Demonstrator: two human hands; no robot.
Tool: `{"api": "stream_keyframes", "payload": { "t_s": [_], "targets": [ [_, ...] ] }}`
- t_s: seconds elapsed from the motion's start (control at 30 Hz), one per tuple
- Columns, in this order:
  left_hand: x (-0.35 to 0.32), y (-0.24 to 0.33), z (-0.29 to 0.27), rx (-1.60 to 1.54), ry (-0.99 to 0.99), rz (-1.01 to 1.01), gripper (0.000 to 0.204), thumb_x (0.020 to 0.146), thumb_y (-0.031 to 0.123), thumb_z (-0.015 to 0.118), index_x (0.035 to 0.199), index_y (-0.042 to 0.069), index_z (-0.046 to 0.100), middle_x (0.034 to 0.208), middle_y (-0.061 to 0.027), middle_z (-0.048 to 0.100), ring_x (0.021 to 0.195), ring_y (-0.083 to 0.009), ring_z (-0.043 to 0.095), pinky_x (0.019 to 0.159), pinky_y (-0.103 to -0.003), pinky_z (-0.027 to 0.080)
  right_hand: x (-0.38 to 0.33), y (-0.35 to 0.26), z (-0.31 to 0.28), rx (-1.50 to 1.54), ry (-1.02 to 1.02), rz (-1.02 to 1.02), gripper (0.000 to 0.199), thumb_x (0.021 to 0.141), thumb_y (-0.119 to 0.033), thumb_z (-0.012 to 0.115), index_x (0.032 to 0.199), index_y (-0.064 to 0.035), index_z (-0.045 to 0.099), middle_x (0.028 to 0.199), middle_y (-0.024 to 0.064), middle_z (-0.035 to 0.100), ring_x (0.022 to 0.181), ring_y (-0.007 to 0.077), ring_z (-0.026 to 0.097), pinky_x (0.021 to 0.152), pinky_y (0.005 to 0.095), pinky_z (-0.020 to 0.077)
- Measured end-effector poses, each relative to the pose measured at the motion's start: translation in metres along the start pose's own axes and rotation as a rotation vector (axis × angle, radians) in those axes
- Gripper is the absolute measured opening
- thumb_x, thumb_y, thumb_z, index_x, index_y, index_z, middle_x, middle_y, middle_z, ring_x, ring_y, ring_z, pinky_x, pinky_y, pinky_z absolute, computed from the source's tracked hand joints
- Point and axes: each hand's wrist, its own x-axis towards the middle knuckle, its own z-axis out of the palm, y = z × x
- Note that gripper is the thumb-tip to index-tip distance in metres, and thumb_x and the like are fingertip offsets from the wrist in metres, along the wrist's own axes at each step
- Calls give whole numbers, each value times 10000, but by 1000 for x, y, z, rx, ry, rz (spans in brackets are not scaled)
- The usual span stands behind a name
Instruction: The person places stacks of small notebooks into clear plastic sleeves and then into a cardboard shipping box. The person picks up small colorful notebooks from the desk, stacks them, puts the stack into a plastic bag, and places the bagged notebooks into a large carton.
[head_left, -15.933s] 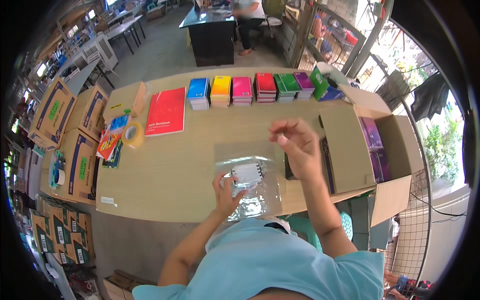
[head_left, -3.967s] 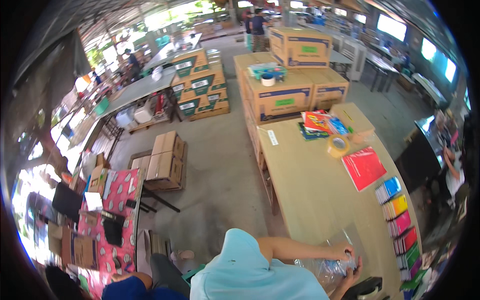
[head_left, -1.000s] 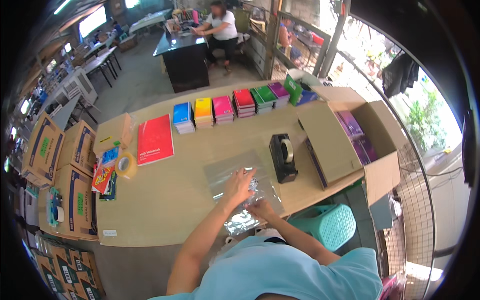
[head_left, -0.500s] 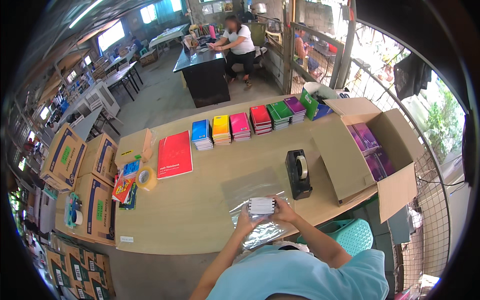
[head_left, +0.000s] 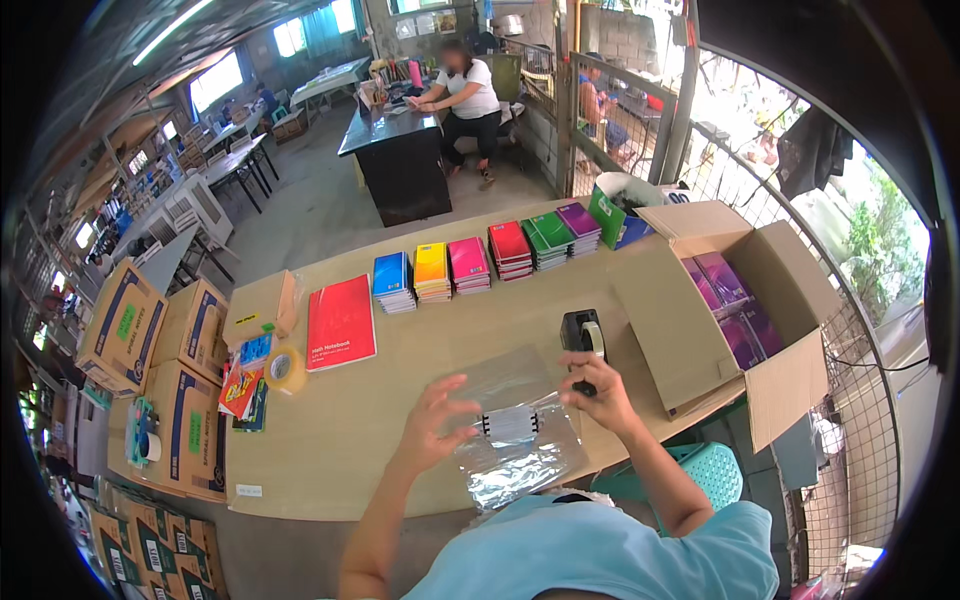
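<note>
Workshop surroundings on and beyond the bench (head_left: 340,450)
A large red notebook (head_left: 341,325) lies flat near a roll of yellowish tape (head_left: 288,382), with brown cartons (head_left: 195,430) stacked at the left. A turquoise stool (head_left: 712,476) stands by the near right edge. In the background, a person in a white top (head_left: 477,97) sits; green plants (head_left: 890,240) show outside at right.

Left fingers (head_left: 447,409) and right fingers (head_left: 594,374) curl loosely, apart
</note>
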Motion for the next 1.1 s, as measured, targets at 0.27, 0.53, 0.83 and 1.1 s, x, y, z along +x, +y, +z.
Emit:
{"api": "stream_keyframes", "payload": {
  "t_s": [0.27,0.53,0.83,1.1],
  "targets": [
    [-24,-75,168,-746,345,-478,957,607,135,924,1373,50,358,1254,-121,562,1181,-236,571,1009,-375,484,-59,109,110,509,-69,441,1174,555,-230,975,1470,-70,257,1330,108,466,1244,236,489,1060,366,422],
    [-47,-75,176,-636,389,-554,930,602,155,934,1323,43,357,1270,-154,500,1197,-246,529,992,-369,488,-51,115,121,528,-132,389,1005,624,-228,946,1398,-32,335,1300,102,481,1265,209,461,1080,361,393],
    [-53,-23,193,55,785,-429,621,750,157,796,1283,64,491,1403,-205,294,1285,-368,366,1084,-480,332,-13,-7,63,-728,-288,-288,399,593,-155,828,968,-118,694,1468,173,407,1404,448,298,1122,592,286],
    [-51,-8,149,404,414,-280,332,788,201,759,1111,156,698,1316,-134,465,1168,-348,451,965,-466,374,15,15,59,-570,-62,85,217,698,-193,812,815,-43,708,1197,178,595,1148,378,551,950,420,478]
  ]
}}
